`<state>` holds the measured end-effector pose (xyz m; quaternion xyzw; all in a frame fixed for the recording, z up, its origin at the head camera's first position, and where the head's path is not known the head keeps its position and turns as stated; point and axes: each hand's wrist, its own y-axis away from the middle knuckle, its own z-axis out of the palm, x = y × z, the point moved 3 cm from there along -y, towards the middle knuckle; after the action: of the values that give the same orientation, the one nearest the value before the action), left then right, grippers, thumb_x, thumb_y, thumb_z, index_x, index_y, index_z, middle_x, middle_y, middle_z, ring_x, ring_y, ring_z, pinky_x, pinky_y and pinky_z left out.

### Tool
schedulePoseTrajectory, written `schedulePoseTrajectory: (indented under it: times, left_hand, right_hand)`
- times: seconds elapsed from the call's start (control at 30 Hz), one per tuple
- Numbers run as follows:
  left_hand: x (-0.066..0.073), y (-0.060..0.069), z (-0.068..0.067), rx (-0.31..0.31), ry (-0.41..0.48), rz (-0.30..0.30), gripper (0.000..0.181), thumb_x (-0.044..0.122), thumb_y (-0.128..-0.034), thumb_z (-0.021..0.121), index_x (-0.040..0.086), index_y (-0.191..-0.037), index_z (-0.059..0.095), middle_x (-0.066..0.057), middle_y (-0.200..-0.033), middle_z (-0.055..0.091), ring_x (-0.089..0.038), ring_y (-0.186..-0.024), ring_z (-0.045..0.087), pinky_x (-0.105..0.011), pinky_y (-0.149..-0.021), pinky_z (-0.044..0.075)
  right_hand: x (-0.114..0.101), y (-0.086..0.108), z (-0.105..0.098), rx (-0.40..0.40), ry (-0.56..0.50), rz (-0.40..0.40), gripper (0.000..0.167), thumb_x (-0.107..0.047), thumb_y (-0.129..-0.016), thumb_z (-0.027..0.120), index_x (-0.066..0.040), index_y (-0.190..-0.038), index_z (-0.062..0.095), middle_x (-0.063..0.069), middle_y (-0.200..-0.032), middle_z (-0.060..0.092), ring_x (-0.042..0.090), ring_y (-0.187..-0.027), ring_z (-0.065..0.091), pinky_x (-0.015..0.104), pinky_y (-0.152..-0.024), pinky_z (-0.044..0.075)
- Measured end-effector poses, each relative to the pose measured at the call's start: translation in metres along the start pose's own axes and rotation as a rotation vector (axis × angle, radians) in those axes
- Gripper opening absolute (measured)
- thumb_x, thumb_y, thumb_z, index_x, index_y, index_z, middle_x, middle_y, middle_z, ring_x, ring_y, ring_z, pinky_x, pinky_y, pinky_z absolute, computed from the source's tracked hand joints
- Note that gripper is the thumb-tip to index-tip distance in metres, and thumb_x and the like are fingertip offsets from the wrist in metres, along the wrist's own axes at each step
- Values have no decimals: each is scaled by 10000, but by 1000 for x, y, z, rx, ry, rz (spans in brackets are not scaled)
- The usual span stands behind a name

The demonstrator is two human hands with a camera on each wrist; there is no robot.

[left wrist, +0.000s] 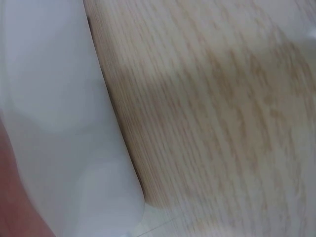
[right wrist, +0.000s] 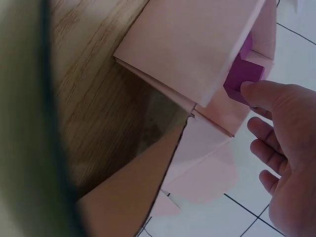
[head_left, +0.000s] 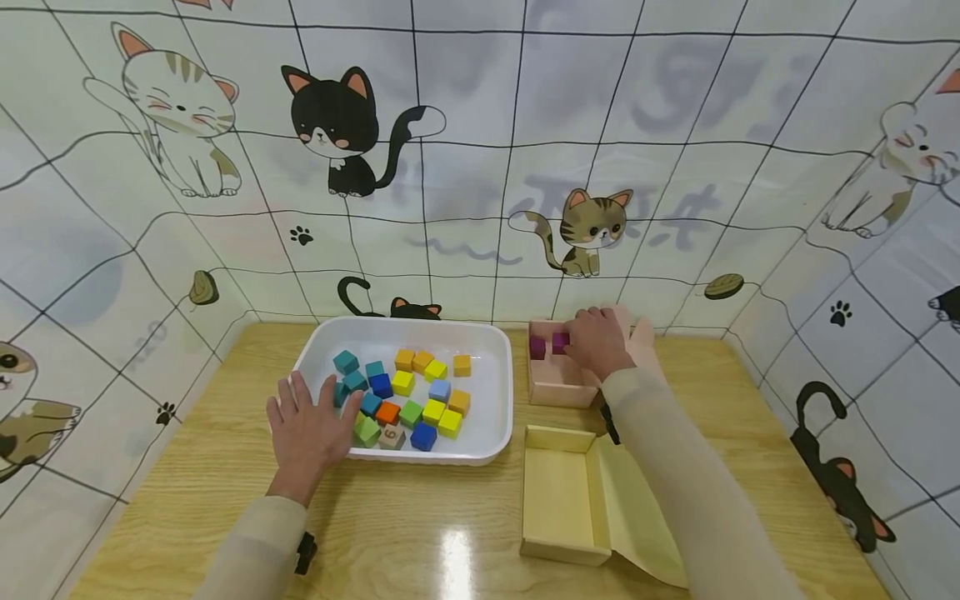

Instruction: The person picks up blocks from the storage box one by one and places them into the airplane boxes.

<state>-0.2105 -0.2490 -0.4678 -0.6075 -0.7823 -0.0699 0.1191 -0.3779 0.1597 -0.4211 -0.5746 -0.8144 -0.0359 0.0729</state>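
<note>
My right hand (head_left: 600,343) is over the pink box (head_left: 558,393) at the back right, pinching a purple cube (right wrist: 243,75) between thumb and fingers. Another purple cube (head_left: 537,347) sits in the box's left corner, partly hidden in the right wrist view. My left hand (head_left: 311,427) lies across the left front rim of the white tray (head_left: 491,400), fingers spread, holding nothing. Inside that tray are several small cubes, among them a teal cube (head_left: 346,362), an orange-red cube (head_left: 387,412) and a yellow cube (head_left: 450,423). A few cubes are partly covered by the left hand.
A pale yellow box (head_left: 558,492) with its lid folded out to the right stands in front of the pink box, partly under my right sleeve. The wooden table (head_left: 405,533) meets a cat-patterned wall covering (head_left: 465,183) at the back and sides.
</note>
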Motion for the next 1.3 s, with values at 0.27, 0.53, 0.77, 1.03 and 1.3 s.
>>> schedulePoseTrajectory:
  times: [0.27,0.53,0.77,1.03,1.3]
  left_hand:
    - [0,1,0,5,-2,-6,795,660,-968,228,89,-1517,298,-340,-1587,-17,-559,-1449,-36,-683,-1159,-50]
    - [1,1,0,5,-18,-13,817,679,-962,193,89,-1517,299,-345,-1585,-10,-559,-1449,-36,-679,-1161,-48]
    - [1,0,1,14,-27,-20,810,679,-963,195,95,-1513,310,-341,-1587,-3,-556,-1451,-31,-676,-1165,-41]
    - [2,2,1,17,-28,-15,790,663,-969,222,97,-1513,314,-331,-1592,-1,-546,-1458,-30,-670,-1169,-43]
    - [0,1,1,8,-9,-11,805,669,-966,213,86,-1513,311,-333,-1591,-16,-552,-1453,-40,-674,-1162,-60]
  right_hand:
    - [-7,-6,16,-31,-40,-8,297,-319,-890,684,-133,-1121,693,89,-992,653,296,-987,543,481,-991,384]
    - [-10,-11,30,-39,-53,6,235,-261,-901,662,-125,-1088,707,78,-1058,689,297,-993,543,482,-970,380]
    - [-12,-16,30,-68,-29,15,251,-268,-923,647,-147,-1135,703,87,-1095,684,306,-1027,544,479,-966,367]
    - [-8,-13,31,-55,-57,7,177,-244,-886,671,-153,-1033,704,74,-994,685,304,-981,544,488,-964,367]
    - [-7,-12,10,-10,-24,-24,235,-282,-905,680,-187,-1114,732,85,-1074,678,315,-1070,558,506,-1010,385]
